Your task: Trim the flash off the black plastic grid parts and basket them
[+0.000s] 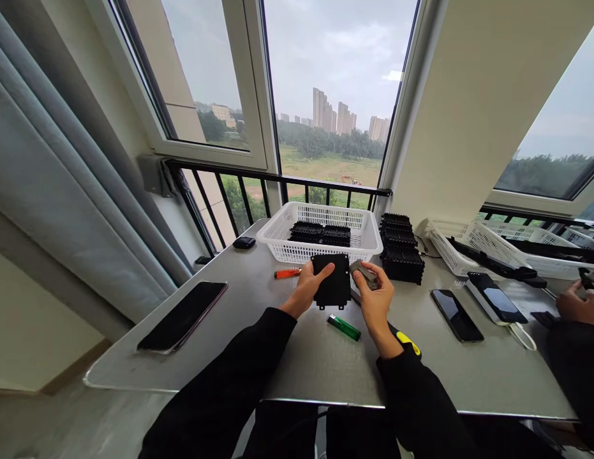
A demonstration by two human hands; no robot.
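My left hand grips the left side of a flat black plastic part, thumb on top, holding it just above the grey table. My right hand is closed around a small grey piece beside the part's right edge. A green lighter lies on the table just below the part, between my wrists. An orange lighter lies left of my left hand.
A white basket with black parts stands behind my hands, a stack of black parts to its right. Phones lie at left and right. Another person's hand works at the far right near more baskets.
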